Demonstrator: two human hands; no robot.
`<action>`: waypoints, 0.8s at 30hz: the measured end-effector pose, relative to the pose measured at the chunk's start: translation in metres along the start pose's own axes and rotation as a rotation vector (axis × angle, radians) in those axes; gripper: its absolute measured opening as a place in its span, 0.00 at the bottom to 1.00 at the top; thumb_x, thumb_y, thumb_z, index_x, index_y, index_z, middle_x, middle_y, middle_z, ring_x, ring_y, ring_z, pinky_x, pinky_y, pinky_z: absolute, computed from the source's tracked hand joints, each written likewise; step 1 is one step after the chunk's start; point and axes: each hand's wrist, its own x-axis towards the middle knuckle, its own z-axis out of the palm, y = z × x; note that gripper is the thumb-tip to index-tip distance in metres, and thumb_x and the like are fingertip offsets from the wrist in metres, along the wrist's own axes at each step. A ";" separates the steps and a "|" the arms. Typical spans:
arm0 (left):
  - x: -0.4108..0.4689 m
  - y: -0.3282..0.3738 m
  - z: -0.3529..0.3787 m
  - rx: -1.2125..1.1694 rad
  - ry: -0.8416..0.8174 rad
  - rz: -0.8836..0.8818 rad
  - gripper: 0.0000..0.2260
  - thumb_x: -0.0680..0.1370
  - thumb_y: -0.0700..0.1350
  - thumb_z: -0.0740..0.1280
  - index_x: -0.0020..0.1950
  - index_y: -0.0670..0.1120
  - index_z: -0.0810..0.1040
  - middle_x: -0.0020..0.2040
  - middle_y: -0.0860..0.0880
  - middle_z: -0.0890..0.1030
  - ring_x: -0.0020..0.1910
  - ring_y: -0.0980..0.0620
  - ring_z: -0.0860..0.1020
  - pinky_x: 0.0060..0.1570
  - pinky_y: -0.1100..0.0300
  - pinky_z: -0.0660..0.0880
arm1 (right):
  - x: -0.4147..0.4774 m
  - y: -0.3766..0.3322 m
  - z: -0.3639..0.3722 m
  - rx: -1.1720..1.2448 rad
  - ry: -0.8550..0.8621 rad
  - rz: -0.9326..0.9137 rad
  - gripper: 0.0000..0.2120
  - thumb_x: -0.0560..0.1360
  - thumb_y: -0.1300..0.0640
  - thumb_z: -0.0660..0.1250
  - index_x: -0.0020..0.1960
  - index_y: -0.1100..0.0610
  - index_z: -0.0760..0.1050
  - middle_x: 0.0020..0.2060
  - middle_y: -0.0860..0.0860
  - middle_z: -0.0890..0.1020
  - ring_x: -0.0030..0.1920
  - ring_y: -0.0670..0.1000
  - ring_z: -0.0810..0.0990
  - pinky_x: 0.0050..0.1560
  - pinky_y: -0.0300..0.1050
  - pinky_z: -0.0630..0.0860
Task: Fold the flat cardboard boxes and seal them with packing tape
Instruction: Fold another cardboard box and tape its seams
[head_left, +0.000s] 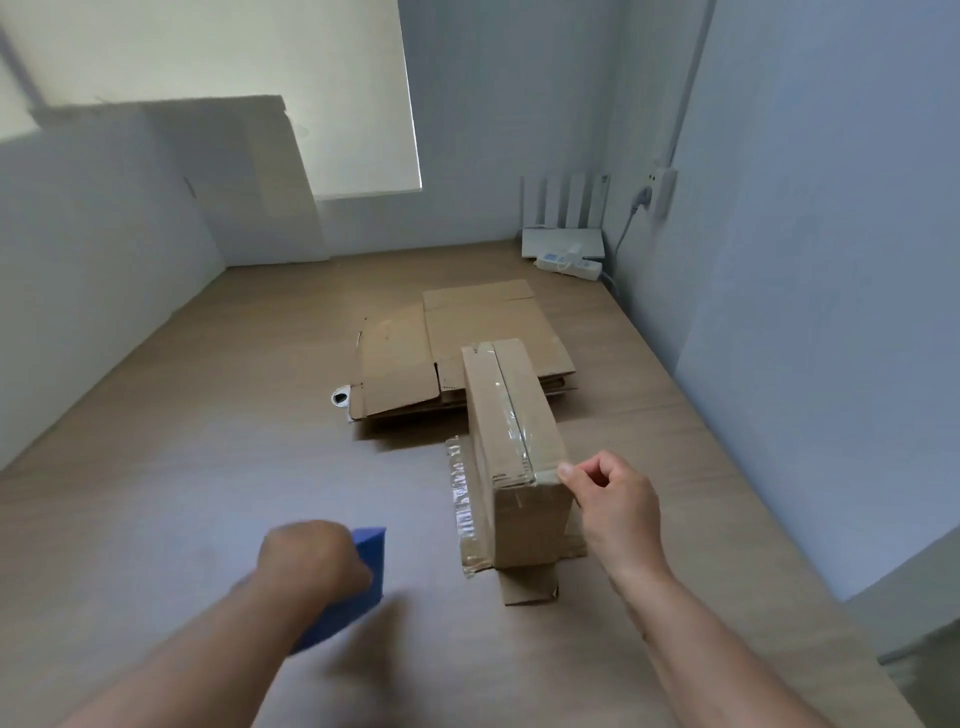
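A folded cardboard box stands on the wooden table, with clear tape along its top seam. A loose strip of clear packing tape hangs off its left side down to the table. My right hand has its fingers curled and its thumb presses the taped near top corner of the box. My left hand grips a blue tape dispenser low at the left, blurred. Behind the box lies a stack of flat cardboard boxes.
A small white roll-like object lies at the stack's left edge. A white router and power strip sit at the far right corner against the wall. A tall cardboard sheet leans against the back wall.
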 end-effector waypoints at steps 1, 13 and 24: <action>0.004 0.000 0.016 -0.101 -0.005 -0.011 0.17 0.76 0.57 0.59 0.60 0.50 0.75 0.53 0.53 0.80 0.48 0.53 0.77 0.44 0.62 0.71 | 0.001 -0.003 -0.003 0.004 -0.001 -0.008 0.15 0.74 0.53 0.70 0.32 0.58 0.72 0.27 0.49 0.72 0.31 0.49 0.69 0.32 0.39 0.64; -0.028 0.041 0.048 -0.405 0.169 -0.099 0.26 0.80 0.59 0.55 0.70 0.42 0.61 0.67 0.44 0.70 0.66 0.46 0.70 0.60 0.57 0.68 | 0.006 -0.002 -0.003 -0.158 -0.060 -0.091 0.13 0.75 0.49 0.68 0.37 0.56 0.72 0.36 0.52 0.78 0.39 0.52 0.74 0.38 0.43 0.64; -0.047 0.117 -0.027 -1.318 0.244 0.252 0.20 0.84 0.53 0.48 0.70 0.49 0.69 0.64 0.52 0.74 0.59 0.54 0.71 0.56 0.62 0.64 | 0.014 -0.002 -0.009 -0.278 -0.118 -0.132 0.12 0.76 0.47 0.66 0.38 0.53 0.71 0.39 0.50 0.78 0.43 0.53 0.76 0.40 0.42 0.62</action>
